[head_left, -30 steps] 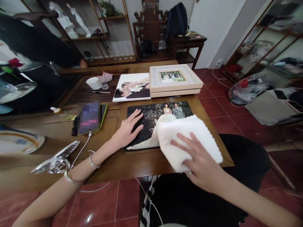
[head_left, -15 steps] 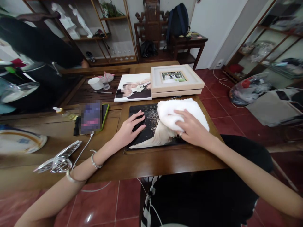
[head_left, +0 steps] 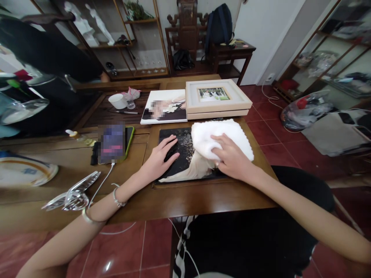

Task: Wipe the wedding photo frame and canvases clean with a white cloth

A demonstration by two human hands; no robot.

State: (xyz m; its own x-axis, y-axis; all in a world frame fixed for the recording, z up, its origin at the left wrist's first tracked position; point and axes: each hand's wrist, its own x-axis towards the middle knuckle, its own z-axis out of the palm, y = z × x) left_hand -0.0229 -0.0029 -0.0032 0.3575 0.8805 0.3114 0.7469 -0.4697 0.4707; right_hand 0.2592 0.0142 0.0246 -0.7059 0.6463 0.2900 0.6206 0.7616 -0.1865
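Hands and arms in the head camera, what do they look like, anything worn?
Both arms are bare, no sleeves or gloves. By the left hand, the wrist carries two silvery pieces: a thin linked bracelet nearer the hand and a plain bangle further up. The right hand has nothing on its wrist.

We read the cloth (head_left: 228,133) as white terry: fluffy, matt, with a scalloped edge. The photo panel (head_left: 176,158) under it has a dark, smooth, glossy face. The table (head_left: 188,199) is brown wood, varnished, with sheen along the near edge. The frame (head_left: 217,106) at the far edge is pale wood and matt. The hair clip (head_left: 72,193) towards the left edge looks like clear, glossy plastic. The bracelets (head_left: 116,197) are shiny metal. The floor (head_left: 121,251) is red tile, glazed and reflective.
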